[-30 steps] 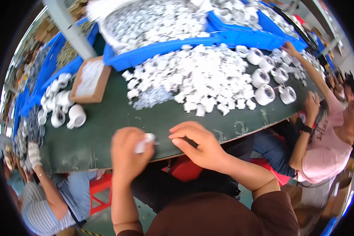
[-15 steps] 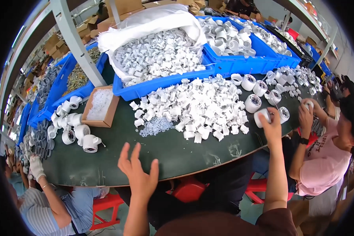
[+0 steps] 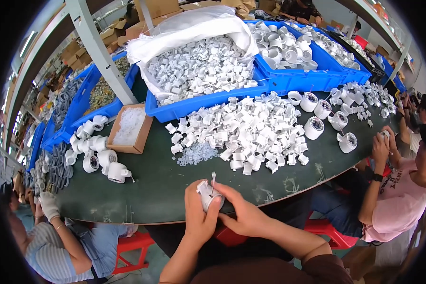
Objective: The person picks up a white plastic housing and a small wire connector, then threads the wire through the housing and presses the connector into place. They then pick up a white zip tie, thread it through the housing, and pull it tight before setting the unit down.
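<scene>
Near the table's front edge, my left hand [image 3: 197, 214] and my right hand [image 3: 244, 215] are together around a white cylindrical plastic housing [image 3: 206, 193]. My left fingers wrap its left side, with the thumb across its front. The fingers of my right hand close on its right side. A thin stalk with a pale tip [image 3: 213, 178] stands up from the housing; how it is attached is unclear. My palms hide the lower part of the housing. Just beyond lie a heap of small white plastic brackets [image 3: 251, 128] and a little pile of clear rings [image 3: 196, 155].
Similar white housings [image 3: 313, 128] stand to the right, with more white assemblies [image 3: 117, 173] at the left. Behind are a cardboard box [image 3: 138, 139] of small clear parts and blue bins [image 3: 288, 81]. One co-worker's gloved hand [image 3: 48, 204] is at left; another person [image 3: 397, 199] sits at right.
My right hand has brought a white housing from the right side of the table toward me. My left hand, open before, has moved right and closed on it.
</scene>
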`<state>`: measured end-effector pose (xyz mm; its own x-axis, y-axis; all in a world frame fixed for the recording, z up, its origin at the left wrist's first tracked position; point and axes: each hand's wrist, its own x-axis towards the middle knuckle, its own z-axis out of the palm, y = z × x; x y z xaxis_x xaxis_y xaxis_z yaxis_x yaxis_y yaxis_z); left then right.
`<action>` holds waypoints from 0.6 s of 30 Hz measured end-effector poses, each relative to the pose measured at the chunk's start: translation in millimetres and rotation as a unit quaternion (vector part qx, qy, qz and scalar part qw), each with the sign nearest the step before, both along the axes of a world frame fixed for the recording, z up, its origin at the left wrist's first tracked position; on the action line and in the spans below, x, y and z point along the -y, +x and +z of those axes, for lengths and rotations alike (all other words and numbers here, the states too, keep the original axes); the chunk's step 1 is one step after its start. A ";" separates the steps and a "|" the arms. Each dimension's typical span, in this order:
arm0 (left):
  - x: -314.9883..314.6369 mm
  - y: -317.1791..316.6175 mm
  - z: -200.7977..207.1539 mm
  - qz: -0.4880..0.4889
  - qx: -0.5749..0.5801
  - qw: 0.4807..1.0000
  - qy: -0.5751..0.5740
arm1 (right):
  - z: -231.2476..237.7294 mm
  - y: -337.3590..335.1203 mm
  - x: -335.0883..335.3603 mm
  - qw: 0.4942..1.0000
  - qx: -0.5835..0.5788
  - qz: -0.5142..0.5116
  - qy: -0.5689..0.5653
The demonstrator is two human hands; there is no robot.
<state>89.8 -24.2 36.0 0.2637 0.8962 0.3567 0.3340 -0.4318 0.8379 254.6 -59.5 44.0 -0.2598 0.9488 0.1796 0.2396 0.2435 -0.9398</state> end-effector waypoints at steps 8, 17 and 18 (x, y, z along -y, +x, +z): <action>12.6 -1.5 7.6 0.025 -0.114 0.988 0.098 | 2.0 12.0 -7.3 0.988 -0.155 -0.006 -0.020; 7.1 15.7 6.8 0.049 -0.046 0.997 0.040 | -10.8 1.0 -8.0 0.975 -0.163 -0.149 0.024; 9.0 18.8 7.2 0.039 -0.024 0.998 0.038 | -12.7 -4.4 -5.5 0.965 -0.201 -0.167 -0.007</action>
